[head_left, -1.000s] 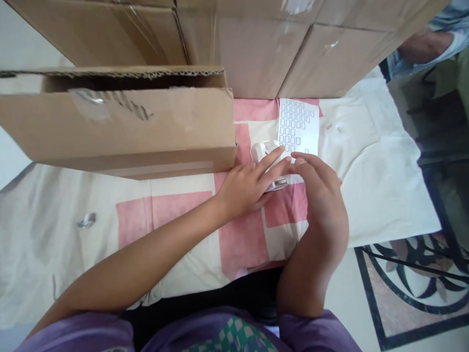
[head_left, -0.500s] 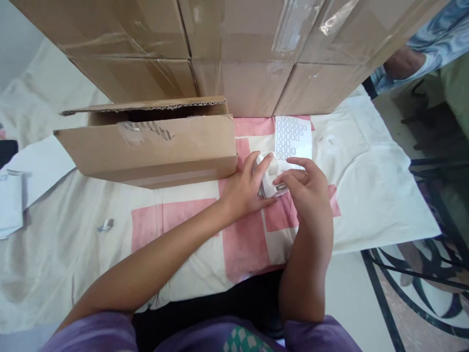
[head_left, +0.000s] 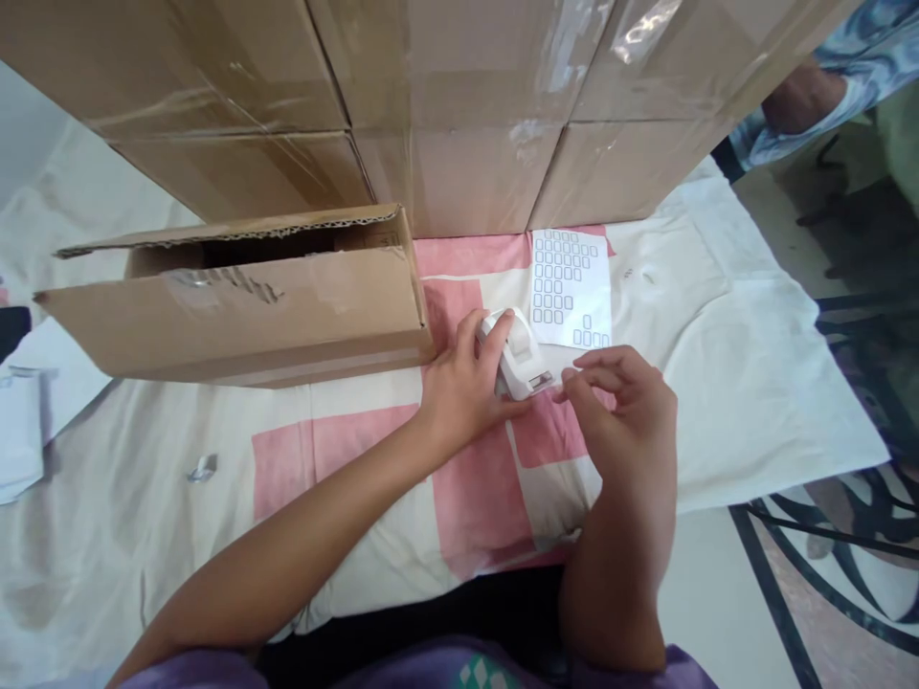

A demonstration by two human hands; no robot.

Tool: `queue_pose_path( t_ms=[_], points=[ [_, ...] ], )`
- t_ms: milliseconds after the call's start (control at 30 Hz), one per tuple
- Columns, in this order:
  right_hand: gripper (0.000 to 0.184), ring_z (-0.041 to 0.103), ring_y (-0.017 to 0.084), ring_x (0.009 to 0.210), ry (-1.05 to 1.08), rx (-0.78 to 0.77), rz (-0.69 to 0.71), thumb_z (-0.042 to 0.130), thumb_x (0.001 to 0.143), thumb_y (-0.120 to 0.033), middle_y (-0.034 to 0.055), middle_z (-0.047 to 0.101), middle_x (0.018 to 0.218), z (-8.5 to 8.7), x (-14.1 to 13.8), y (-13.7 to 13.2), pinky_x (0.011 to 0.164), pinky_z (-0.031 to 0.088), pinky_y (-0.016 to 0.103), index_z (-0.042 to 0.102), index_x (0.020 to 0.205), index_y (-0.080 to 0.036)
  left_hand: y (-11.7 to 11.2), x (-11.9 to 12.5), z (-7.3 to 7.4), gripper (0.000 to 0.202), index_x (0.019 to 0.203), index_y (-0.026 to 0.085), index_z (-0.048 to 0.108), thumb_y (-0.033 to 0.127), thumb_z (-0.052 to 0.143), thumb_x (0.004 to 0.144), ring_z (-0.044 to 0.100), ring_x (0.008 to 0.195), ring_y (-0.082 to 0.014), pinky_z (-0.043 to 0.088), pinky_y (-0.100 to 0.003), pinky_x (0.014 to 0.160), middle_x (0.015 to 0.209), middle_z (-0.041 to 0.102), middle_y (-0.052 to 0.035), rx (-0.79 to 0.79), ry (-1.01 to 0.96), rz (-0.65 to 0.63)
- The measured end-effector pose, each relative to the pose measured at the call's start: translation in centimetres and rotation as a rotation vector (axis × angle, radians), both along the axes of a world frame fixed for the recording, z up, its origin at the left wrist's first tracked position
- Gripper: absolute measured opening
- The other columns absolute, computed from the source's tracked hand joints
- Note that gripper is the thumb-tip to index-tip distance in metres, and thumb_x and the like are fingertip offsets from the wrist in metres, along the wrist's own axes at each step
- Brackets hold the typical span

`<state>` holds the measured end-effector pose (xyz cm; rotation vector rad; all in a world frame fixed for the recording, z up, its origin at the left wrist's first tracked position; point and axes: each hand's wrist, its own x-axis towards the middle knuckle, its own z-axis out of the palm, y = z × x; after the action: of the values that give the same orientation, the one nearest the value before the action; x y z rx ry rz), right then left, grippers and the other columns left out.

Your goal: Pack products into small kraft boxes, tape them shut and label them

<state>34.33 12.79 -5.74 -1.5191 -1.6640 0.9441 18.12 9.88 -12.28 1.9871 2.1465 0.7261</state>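
My left hand (head_left: 463, 388) grips a small white plastic device (head_left: 518, 357) lying on the pink-and-cream cloth (head_left: 345, 450), thumb and fingers wrapped round its sides. My right hand (head_left: 621, 407) hovers just right of the device with fingertips pinched together near its lower end; what they pinch is too small to make out. A white sticker sheet (head_left: 571, 287) with rows of small blue-outlined squares lies directly behind the device.
An open cardboard box (head_left: 236, 297) lies on its side at the left. Taped cardboard boxes (head_left: 445, 105) are stacked along the back. White papers (head_left: 29, 402) lie at the far left, a small foil scrap (head_left: 203, 468) on the cloth. Another person's sleeve (head_left: 811, 91) shows top right.
My left hand has closed round the white device and turned it. My right hand drew back from it to the right and pinched its fingertips. The view shifted slightly.
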Motion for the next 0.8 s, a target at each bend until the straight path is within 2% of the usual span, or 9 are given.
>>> queue_pose_path(
  t_ms=[233, 333, 533, 633, 800],
  points=[
    [0.014, 0.071, 0.019, 0.076, -0.085, -0.057, -0.026, 0.072, 0.086, -0.034, 0.0001, 0.074, 0.067, 0.6, 1.3, -1.9, 0.068, 0.05, 0.03, 0.069, 0.092, -0.022, -0.1, -0.1, 0.3, 0.111, 0.155, 0.023, 0.031, 0.064, 0.084, 0.067, 0.067, 0.115, -0.0303, 0.058, -0.037, 0.09, 0.157, 0.041, -0.015, -0.01, -0.005, -0.003],
    [0.021, 0.068, 0.019, 0.066, -0.082, -0.159, -0.016, 0.072, 0.085, -0.041, 0.0001, 0.071, 0.06, 0.1, 1.2, -1.3, 0.065, 0.049, 0.031, 0.072, 0.09, -0.021, -0.2, -0.1, 0.4, 0.11, 0.155, 0.023, 0.032, 0.069, 0.081, 0.068, 0.065, 0.118, -0.0322, 0.058, -0.038, 0.09, 0.156, 0.042, -0.0145, 0.001, -0.014, 0.006],
    [0.033, 0.061, 0.015, 0.056, 0.113, -0.338, 0.057, 0.074, 0.08, -0.051, 0.0012, 0.067, 0.059, -1.3, 1.3, 0.3, 0.057, 0.044, 0.029, 0.073, 0.079, -0.018, -0.2, -0.1, 0.6, 0.108, 0.153, 0.023, 0.035, 0.068, 0.082, 0.067, 0.067, 0.116, -0.033, 0.059, -0.04, 0.085, 0.155, 0.044, -0.0138, -0.024, -0.012, -0.004],
    [0.032, 0.057, 0.014, 0.053, 0.09, -0.361, 0.077, 0.072, 0.081, -0.05, 0.0, 0.064, 0.055, -1.1, 1.4, 0.4, 0.054, 0.04, 0.028, 0.073, 0.075, -0.018, -0.2, -0.1, 0.6, 0.106, 0.153, 0.023, 0.036, 0.067, 0.081, 0.068, 0.067, 0.116, -0.0337, 0.059, -0.041, 0.087, 0.156, 0.043, -0.0144, -0.018, 0.0, -0.001],
    [0.023, 0.063, 0.016, 0.062, 0.063, -0.346, 0.102, 0.067, 0.083, -0.041, 0.0016, 0.07, 0.063, -0.4, 1.4, 0.2, 0.061, 0.043, 0.029, 0.072, 0.08, -0.019, -0.3, -0.1, 0.5, 0.106, 0.154, 0.021, 0.034, 0.063, 0.082, 0.069, 0.062, 0.126, -0.0334, 0.057, -0.043, 0.095, 0.159, 0.041, -0.0149, -0.007, -0.022, -0.01]
  ],
)
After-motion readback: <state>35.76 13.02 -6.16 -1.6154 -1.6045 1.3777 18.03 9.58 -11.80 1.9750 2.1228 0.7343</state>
